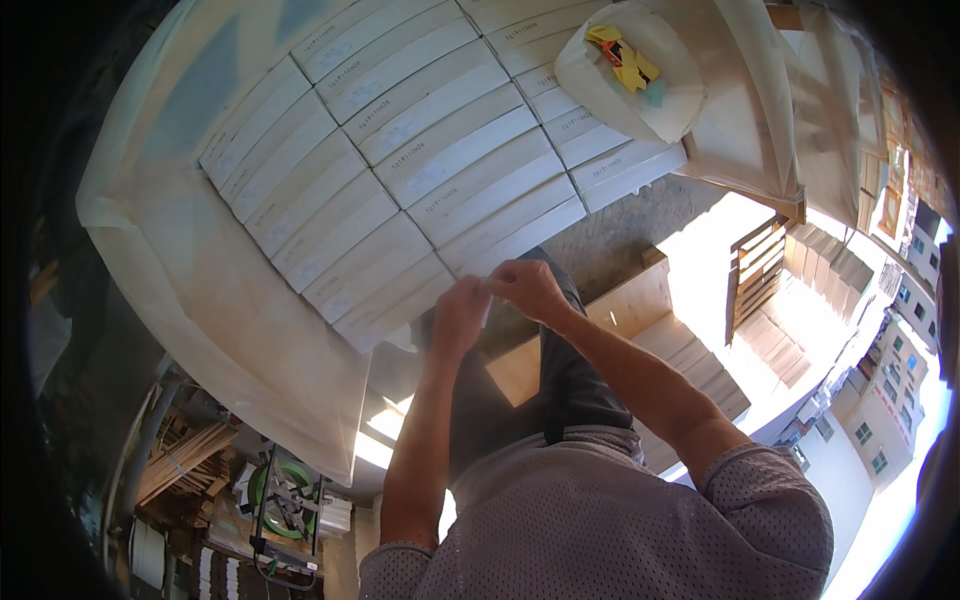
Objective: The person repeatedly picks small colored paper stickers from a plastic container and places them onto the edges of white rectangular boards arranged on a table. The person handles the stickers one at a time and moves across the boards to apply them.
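Note:
My left hand [461,312] and my right hand [528,288] meet in front of my body, at the near edge of the stacked white boxes [455,165]. Both have their fingers pinched together, tip against tip. A small pale sliver shows by the left fingers, too little to name. The long, flat boxes lie in tight rows, with dark printing on their ends. On the far right of the stack stands a whitish round container [682,105] with yellow and orange pieces [626,62] inside.
Pale translucent sheeting [250,340] drapes around the stack. At right are a wooden pallet [758,272] and more stacked cartons [825,268]; a wooden panel [632,302] lies near my legs. A green reel [285,495] and wood strips [185,458] are at lower left.

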`<action>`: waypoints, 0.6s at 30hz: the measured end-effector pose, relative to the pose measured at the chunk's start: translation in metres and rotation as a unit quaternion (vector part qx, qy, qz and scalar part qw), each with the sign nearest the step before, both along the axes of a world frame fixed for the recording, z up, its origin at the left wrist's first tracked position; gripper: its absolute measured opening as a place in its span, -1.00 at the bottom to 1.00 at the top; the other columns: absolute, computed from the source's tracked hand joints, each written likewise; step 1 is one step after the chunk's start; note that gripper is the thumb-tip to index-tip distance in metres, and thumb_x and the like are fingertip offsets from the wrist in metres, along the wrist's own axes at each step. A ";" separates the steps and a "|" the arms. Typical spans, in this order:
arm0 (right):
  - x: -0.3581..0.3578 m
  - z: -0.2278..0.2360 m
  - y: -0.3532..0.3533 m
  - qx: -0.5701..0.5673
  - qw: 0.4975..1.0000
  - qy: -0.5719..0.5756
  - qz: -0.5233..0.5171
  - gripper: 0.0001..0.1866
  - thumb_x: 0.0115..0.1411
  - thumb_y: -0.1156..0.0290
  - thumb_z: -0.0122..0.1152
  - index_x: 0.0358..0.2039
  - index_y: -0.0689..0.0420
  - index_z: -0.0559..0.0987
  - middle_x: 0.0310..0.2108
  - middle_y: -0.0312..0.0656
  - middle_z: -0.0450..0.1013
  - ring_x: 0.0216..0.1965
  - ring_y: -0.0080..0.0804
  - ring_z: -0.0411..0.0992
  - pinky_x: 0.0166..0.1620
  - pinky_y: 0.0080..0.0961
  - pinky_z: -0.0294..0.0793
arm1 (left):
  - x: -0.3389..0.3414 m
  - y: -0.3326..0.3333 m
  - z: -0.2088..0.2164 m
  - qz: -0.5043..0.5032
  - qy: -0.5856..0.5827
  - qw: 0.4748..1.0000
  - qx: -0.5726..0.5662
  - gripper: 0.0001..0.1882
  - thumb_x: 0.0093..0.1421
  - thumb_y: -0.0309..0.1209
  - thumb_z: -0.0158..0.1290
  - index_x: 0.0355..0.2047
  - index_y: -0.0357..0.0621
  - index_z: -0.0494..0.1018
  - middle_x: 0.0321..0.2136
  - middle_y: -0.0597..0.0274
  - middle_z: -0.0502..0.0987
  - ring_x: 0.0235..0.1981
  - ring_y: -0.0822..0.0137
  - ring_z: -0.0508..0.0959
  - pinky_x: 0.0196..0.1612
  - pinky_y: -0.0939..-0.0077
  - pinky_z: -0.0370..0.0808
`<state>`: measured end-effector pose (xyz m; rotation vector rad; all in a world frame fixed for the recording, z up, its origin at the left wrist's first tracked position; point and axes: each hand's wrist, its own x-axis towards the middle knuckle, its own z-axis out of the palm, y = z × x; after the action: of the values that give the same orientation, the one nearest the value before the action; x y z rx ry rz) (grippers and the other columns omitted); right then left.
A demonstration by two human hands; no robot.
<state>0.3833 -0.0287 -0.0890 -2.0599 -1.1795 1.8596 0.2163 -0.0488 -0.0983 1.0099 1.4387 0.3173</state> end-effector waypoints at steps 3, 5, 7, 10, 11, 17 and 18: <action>0.001 0.002 0.002 -0.021 1.000 0.005 -0.004 -0.76 0.14 0.28 0.25 -0.43 0.22 0.66 -0.60 -0.26 0.55 -0.53 -0.59 0.50 -0.38 -0.57 0.49 | -0.001 -0.008 -0.016 0.000 -0.006 1.000 0.031 -0.75 0.23 -0.29 0.11 -0.29 -0.26 0.51 -0.59 0.23 0.45 -0.58 0.47 0.38 -0.51 0.47 0.36; 0.003 0.005 0.004 -0.063 0.994 0.052 -0.069 -0.76 0.15 0.29 0.23 -0.40 0.23 0.65 -0.58 -0.26 0.55 -0.52 -0.59 0.50 -0.38 -0.56 0.49 | -0.005 -0.012 -0.028 0.011 -0.037 0.999 0.006 -0.76 0.25 -0.29 0.09 -0.28 -0.26 0.51 -0.57 0.27 0.47 -0.61 0.50 0.38 -0.59 0.53 0.31; 0.005 0.008 0.005 -0.081 0.988 0.079 -0.108 -0.78 0.15 0.32 0.21 -0.33 0.22 0.66 -0.55 -0.23 0.55 -0.50 -0.57 0.51 -0.36 -0.56 0.49 | -0.011 -0.016 -0.034 0.040 -0.091 0.994 -0.044 -0.77 0.26 -0.30 0.08 -0.27 -0.25 0.50 -0.54 0.29 0.48 -0.64 0.53 0.38 -0.65 0.58 0.26; 0.006 0.016 0.005 -0.037 0.989 0.074 -0.119 -0.77 0.14 0.37 0.22 -0.23 0.19 0.65 -0.49 -0.16 0.56 -0.45 -0.53 0.54 -0.31 -0.55 0.50 | -0.017 -0.013 -0.037 0.072 -0.152 0.983 -0.070 -0.79 0.26 -0.33 0.05 -0.24 -0.24 0.49 -0.52 0.28 0.48 -0.67 0.53 0.37 -0.69 0.61 0.22; 0.006 0.019 0.004 -0.005 0.992 0.061 -0.114 -0.77 0.14 0.36 0.22 -0.22 0.20 0.65 -0.48 -0.15 0.57 -0.43 -0.50 0.54 -0.30 -0.54 0.50 | -0.015 -0.012 -0.034 0.099 -0.161 0.977 -0.100 -0.79 0.26 -0.33 0.05 -0.24 -0.23 0.49 -0.52 0.28 0.48 -0.67 0.53 0.37 -0.69 0.61 0.22; 0.004 0.025 0.003 0.097 0.994 0.017 -0.056 -0.75 0.14 0.32 0.28 -0.23 0.20 0.64 -0.41 -0.10 0.59 -0.35 -0.33 0.57 -0.24 -0.45 0.53 | -0.003 -0.002 -0.014 -0.004 -0.019 0.998 -0.059 -0.83 0.25 -0.33 0.02 -0.26 -0.16 0.48 -0.40 0.03 0.53 -0.37 0.04 0.51 -0.35 0.26 0.42; 0.004 0.024 0.004 0.094 0.994 0.015 -0.056 -0.75 0.13 0.31 0.29 -0.23 0.19 0.64 -0.39 -0.10 0.59 -0.34 -0.31 0.57 -0.23 -0.44 0.53 | -0.002 0.000 -0.012 -0.004 0.000 0.998 -0.055 -0.83 0.25 -0.33 0.01 -0.26 -0.15 0.48 -0.37 -0.02 0.55 -0.30 -0.07 0.54 -0.28 0.18 0.46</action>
<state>0.3874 -0.0251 -0.0648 -1.9472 -1.1588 1.6556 0.2144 -0.0488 -0.1108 0.9254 1.4369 0.2295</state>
